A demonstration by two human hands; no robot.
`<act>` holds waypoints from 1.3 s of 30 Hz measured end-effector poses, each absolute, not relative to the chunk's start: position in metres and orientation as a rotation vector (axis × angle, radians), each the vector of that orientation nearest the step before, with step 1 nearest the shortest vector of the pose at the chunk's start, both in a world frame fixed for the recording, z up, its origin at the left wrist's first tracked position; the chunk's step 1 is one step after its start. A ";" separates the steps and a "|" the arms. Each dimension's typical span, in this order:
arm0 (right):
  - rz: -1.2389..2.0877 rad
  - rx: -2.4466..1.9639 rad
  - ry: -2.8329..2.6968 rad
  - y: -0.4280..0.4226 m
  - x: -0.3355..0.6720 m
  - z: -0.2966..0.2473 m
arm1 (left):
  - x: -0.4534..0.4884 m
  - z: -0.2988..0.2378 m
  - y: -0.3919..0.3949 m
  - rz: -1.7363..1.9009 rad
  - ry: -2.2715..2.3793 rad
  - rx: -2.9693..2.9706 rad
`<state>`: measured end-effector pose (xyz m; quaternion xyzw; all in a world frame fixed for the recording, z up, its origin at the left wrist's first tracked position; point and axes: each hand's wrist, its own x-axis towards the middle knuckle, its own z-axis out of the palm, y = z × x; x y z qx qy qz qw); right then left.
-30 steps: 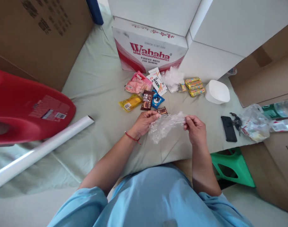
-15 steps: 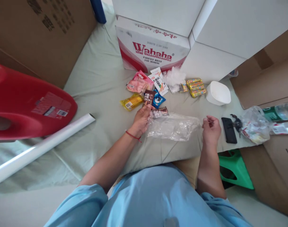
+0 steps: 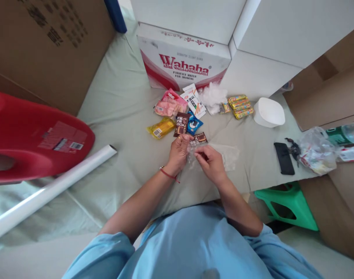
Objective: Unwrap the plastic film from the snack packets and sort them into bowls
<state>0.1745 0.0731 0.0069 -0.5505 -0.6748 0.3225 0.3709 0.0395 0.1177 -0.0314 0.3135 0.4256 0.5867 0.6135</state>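
Observation:
A clear plastic bag lies on the cloth, its left end between my hands. My left hand pinches the bag's left edge, just below a brown cocoa snack packet. With fingers closed, my right hand grips the bag close beside it. A second brown cocoa packet lies partly behind the bag. Around them are a yellow packet, a blue packet, pink packets and white snack packets.
Behind stands a Wahaba-style water carton. To the right are crumpled white plastic, yellow wrapped bars, a white tub, a phone and a bagged bundle. A red container and white roll lie left.
My right hand has moved left from the bag's far end to beside my left hand. My left hand has let go of the cocoa packet, which now lies on the pile.

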 end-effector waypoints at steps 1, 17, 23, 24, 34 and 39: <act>0.843 -1.423 -1.666 0.074 0.180 0.007 | 0.040 -0.031 0.118 1.348 0.964 0.708; 1.130 -1.308 -1.343 -0.019 0.281 0.019 | 0.020 -0.022 0.117 0.734 1.057 1.218; 1.250 -1.679 -1.235 -0.045 0.324 0.022 | 0.038 -0.006 0.099 0.890 1.142 1.328; 1.175 -1.694 -1.102 -0.042 0.327 0.021 | 0.042 0.000 0.093 0.917 1.144 1.360; 1.369 -1.470 -1.264 0.023 0.279 0.009 | 0.042 0.028 0.021 1.002 1.043 1.645; 1.250 -1.366 -1.073 0.040 0.255 -0.004 | -0.017 0.011 -0.004 1.046 1.730 1.474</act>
